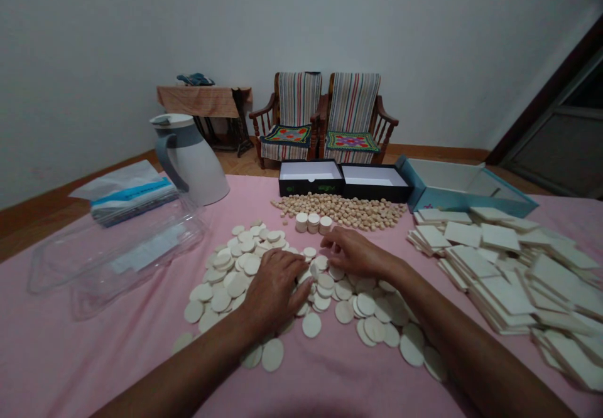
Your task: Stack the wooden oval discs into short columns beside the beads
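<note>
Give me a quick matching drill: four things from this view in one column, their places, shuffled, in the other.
Things
1. Left hand
2. Three short disc stacks
3. Square tiles
4. Grey-and-white jug

Places
A. Standing upright, left of the open black boxes
B. Over the loose round discs
C. In a jumbled pile on the right, nearer than the light blue box
D. Between the loose discs and the spread of small tan pieces

Pairs: 1-B; 2-D; 3-C; 4-A
</note>
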The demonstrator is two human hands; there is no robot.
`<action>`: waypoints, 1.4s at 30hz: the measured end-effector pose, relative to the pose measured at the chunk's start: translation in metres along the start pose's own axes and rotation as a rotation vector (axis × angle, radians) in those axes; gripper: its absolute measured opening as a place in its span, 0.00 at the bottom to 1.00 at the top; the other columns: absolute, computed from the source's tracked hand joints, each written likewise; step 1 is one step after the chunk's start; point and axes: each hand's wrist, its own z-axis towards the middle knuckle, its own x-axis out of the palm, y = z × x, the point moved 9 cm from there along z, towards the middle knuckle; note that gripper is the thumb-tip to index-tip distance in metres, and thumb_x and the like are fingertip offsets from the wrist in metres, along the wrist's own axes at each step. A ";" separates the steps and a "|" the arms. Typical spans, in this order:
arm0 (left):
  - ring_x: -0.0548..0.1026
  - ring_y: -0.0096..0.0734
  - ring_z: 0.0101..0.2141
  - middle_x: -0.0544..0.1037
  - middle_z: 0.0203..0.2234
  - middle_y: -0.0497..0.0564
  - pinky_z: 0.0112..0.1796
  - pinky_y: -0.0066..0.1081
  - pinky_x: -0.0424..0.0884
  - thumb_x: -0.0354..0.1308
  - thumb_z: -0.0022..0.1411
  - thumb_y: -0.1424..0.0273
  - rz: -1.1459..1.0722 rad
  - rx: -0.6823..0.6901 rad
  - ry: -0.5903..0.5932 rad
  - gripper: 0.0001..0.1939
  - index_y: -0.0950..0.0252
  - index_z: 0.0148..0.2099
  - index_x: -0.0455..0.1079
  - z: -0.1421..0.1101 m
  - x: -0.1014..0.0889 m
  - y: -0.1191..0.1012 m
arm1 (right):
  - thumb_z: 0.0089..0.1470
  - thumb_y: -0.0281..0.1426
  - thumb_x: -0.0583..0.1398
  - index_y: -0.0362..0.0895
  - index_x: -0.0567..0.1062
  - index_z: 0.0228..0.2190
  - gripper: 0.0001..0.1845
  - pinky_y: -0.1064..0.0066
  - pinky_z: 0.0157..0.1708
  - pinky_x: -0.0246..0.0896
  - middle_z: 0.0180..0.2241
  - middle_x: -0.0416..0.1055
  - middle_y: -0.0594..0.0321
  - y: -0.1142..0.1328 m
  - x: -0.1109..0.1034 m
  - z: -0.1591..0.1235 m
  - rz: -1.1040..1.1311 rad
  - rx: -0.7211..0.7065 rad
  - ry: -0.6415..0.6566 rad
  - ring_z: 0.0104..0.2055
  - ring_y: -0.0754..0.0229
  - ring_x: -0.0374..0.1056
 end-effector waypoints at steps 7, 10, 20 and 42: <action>0.72 0.41 0.43 0.77 0.41 0.55 0.50 0.47 0.62 0.54 0.63 0.68 0.016 0.008 -0.007 0.09 0.64 0.42 0.72 0.001 0.000 0.000 | 0.44 0.24 0.60 0.43 0.74 0.41 0.18 0.70 0.39 0.56 0.37 0.70 0.58 0.006 0.022 -0.002 -0.009 0.036 0.071 0.39 0.58 0.65; 0.72 0.41 0.43 0.77 0.41 0.55 0.49 0.47 0.63 0.53 0.62 0.68 0.019 0.017 -0.018 0.09 0.64 0.42 0.72 0.001 -0.001 0.000 | 0.45 0.24 0.60 0.42 0.74 0.41 0.17 0.69 0.39 0.57 0.38 0.70 0.56 0.001 0.018 -0.002 -0.041 0.036 0.049 0.40 0.57 0.65; 0.72 0.41 0.43 0.78 0.41 0.54 0.49 0.47 0.62 0.53 0.63 0.68 0.009 0.010 -0.007 0.09 0.63 0.42 0.71 0.001 0.000 0.000 | 0.45 0.25 0.62 0.42 0.74 0.42 0.18 0.69 0.36 0.56 0.38 0.71 0.55 -0.028 -0.006 -0.005 -0.113 0.169 -0.029 0.39 0.56 0.65; 0.72 0.41 0.43 0.77 0.41 0.54 0.50 0.48 0.62 0.53 0.63 0.68 -0.001 0.004 0.001 0.09 0.64 0.42 0.71 0.000 0.001 0.001 | 0.45 0.29 0.59 0.42 0.70 0.34 0.10 0.69 0.37 0.54 0.35 0.66 0.58 -0.029 -0.038 0.032 -0.115 0.124 -0.306 0.38 0.57 0.61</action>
